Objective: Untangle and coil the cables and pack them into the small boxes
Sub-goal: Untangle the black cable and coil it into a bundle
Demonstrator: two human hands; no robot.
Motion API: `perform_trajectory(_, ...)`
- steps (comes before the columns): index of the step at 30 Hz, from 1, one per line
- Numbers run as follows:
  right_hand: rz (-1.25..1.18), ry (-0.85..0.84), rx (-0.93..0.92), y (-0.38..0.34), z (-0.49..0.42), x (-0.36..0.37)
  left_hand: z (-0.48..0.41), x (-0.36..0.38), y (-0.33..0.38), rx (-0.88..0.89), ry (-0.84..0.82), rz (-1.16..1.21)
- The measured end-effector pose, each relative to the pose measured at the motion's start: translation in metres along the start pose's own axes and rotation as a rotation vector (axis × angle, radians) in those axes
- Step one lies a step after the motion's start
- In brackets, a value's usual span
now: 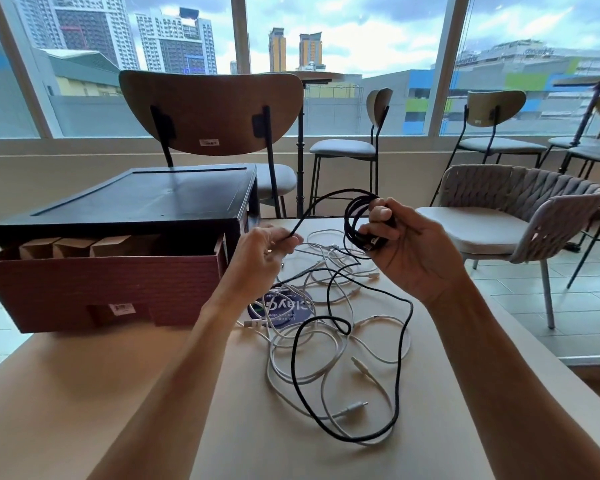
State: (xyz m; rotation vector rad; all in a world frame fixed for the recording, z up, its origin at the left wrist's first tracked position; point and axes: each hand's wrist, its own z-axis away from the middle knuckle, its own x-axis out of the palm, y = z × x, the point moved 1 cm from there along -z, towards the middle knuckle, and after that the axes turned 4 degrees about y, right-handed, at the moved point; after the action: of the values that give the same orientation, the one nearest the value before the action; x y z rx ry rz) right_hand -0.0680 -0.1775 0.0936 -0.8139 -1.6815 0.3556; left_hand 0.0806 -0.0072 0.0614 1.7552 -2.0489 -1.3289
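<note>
My right hand (406, 251) grips a small coil of the black cable (352, 220), held above the table. A strand arcs from that coil to my left hand (262, 252), which pinches it between thumb and fingers. The loose length of the black cable (400, 386) trails down in wide loops over the table. Under it lies a tangle of white cables (291, 344) with plugs showing. Several small brown boxes (73, 245) stand inside the red cardboard box (101, 289) at the left.
A black tray (146, 199) lies across the top of the red box. A round blue sticker (284, 308) sits under the cables on the beige table (118, 393). A wooden-backed chair (210, 112) stands behind the table, a woven grey chair (520, 209) to the right.
</note>
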Motion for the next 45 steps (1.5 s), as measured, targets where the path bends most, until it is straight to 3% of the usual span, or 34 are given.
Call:
perform_trajectory(9,-0.06,0.071,-0.119,-0.004,0.0,-0.005,-0.001,-0.005,0.006,-0.099,0.022,0.203)
perform_trajectory(17,-0.109,-0.067,-0.065,-0.006,-0.002,-0.003,-0.006,-0.012,0.009,-0.05,0.159,0.242)
perform_trajectory(23,0.055,-0.06,-0.144,0.001,0.004,0.009,-0.006,-0.01,0.007,-0.131,0.178,0.081)
perform_trajectory(27,-0.103,0.009,-0.17,-0.001,0.002,0.013,-0.003,-0.004,0.006,-0.13,0.086,-0.031)
perform_trajectory(33,-0.136,0.099,-0.167,0.0,0.001,0.007,0.003,0.004,0.007,-0.043,-0.019,-0.184)
perform_trajectory(45,0.113,0.133,-0.258,0.0,0.0,0.009,0.011,0.023,0.021,-0.031,-0.144,-0.393)
